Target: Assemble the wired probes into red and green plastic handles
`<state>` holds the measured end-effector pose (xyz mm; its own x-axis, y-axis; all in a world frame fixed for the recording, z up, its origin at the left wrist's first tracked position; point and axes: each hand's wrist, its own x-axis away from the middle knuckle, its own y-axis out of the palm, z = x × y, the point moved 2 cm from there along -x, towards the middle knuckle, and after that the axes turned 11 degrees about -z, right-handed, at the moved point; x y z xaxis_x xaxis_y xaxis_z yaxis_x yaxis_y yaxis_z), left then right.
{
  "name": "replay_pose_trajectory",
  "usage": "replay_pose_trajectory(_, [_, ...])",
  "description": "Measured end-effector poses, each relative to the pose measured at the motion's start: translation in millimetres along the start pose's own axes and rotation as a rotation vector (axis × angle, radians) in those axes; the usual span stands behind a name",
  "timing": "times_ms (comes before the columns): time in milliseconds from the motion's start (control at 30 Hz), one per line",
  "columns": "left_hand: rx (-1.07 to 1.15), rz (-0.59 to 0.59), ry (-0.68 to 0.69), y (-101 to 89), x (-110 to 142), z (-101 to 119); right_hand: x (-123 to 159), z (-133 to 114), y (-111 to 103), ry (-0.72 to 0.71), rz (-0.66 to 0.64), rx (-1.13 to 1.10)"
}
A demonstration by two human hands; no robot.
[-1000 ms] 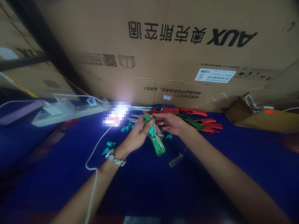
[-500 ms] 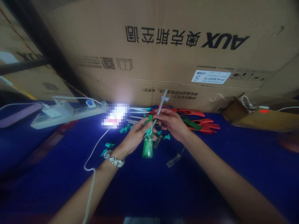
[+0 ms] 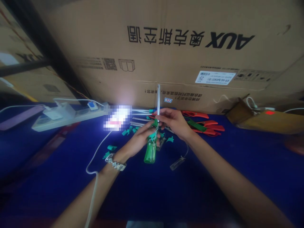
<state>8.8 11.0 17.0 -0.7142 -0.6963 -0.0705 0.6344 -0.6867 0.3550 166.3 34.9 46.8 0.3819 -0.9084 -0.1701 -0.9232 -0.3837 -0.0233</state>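
Observation:
My left hand (image 3: 142,134) is closed around a green plastic handle (image 3: 150,154), whose lower end hangs below the fingers and looks partly see-through. My right hand (image 3: 172,122) pinches a thin silver metal rod (image 3: 158,101) that stands nearly upright just above the handle. Thin white wires (image 3: 155,134) run from the rod's lower end down into the handle. Small teal plastic pieces (image 3: 170,139) lie around my hands. A clear narrow part (image 3: 177,163) on a thin wire rests on the table, right of the handle. Fingers hide where rod and handle meet.
Red and green plastic handles (image 3: 206,126) and several silver rods (image 3: 140,119) lie behind my hands on the blue table. A large cardboard box (image 3: 95,25) forms the back. To the left are a power strip (image 3: 68,117), a blurred-out glowing screen (image 3: 117,118) and a white cable (image 3: 95,183).
The rod has swung from leaning right to nearly upright, its tip moving left. My right hand has shifted slightly left, and the handle's lower end has tilted a little.

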Motion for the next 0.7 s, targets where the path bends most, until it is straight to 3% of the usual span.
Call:
replay_pose_trajectory(267, [-0.237, -0.077, 0.076, -1.5, -2.2, -1.8, -0.2, -0.7, -2.0, -0.045, 0.002, 0.023])
replay_pose_trajectory(700, [-0.246, -0.043, 0.087, -1.3, -1.6, -4.2, -3.8, 4.2, 3.1, -0.058, 0.093, -0.009])
